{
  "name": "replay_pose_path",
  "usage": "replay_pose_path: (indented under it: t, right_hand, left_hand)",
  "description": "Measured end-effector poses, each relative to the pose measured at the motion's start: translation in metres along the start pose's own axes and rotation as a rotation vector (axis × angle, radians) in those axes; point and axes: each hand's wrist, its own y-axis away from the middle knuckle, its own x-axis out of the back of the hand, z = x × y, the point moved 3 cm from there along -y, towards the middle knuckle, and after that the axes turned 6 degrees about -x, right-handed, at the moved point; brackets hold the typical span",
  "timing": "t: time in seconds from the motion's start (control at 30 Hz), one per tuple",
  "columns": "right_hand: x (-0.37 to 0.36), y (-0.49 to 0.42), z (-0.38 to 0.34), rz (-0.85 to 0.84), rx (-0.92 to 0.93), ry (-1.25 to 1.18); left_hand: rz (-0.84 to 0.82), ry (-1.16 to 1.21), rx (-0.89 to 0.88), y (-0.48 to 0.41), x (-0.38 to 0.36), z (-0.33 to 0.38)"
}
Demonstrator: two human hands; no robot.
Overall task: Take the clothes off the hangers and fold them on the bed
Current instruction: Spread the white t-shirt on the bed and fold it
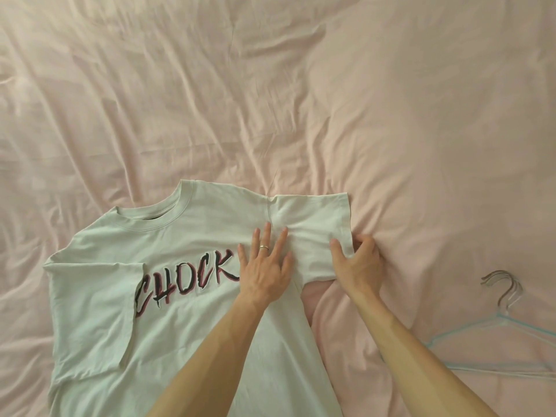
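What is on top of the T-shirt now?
The left hand lies flat on the T-shirt; the right hand grips its sleeve. Whatever lies under the palm is covered.

T-shirt (186,311) on bed (301,85), left hand (264,266) and right hand (358,263) on its sleeve (316,218), hangers (496,323) apart at right.

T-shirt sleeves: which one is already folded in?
The sleeve on the person's left, folded over the start of the print. The other sleeve lies spread outward, its hem pinched by the right hand.
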Motion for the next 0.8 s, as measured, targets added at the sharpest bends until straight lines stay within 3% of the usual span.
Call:
replay_pose_path:
  t: [0.1,0.2,0.33,0.4,0.43,0.5,0.57,0.67,0.73,0.8]
  right_hand:
    - [-0.009,-0.020,-0.012,-0.220,-0.218,-0.132]
    - [-0.018,-0.033,-0.016,-0.452,-0.287,-0.157]
    - [-0.025,-0.041,-0.021,-0.640,-0.345,-0.465]
    - [-0.022,-0.038,-0.033,-0.667,-0.335,-0.542]
    - [-0.020,-0.035,-0.040,-0.603,-0.297,-0.555]
    - [-0.010,-0.023,-0.060,-0.396,-0.156,-0.535]
    - [-0.005,0.005,-0.089,-0.295,0.053,-0.449]
    - [-0.023,0.066,-0.122,-0.460,0.401,-0.225]
    - [-0.046,0.103,-0.120,-0.676,0.518,-0.061]
    - [-0.062,0.121,-0.102,-0.691,0.472,0.029]
  left_hand:
    - [0.157,-0.003,0.034,0.006,-0.001,-0.009]
    - [-0.010,-0.021,0.072,0.010,-0.013,-0.019]
    - [-0.123,-0.017,0.051,-0.001,-0.011,-0.022]
    - [-0.150,-0.005,0.039,-0.005,-0.007,-0.021]
    - [-0.149,0.034,0.030,-0.005,-0.004,-0.023]
    - [-0.089,0.220,0.027,-0.005,0.007,-0.026]
    - [0.040,0.632,0.129,0.000,0.027,-0.037]
    - [0.104,1.301,0.380,0.017,0.054,-0.066]
    - [0.105,1.499,0.505,0.032,0.065,-0.092]
    - [0.112,1.557,0.581,0.049,0.071,-0.118]
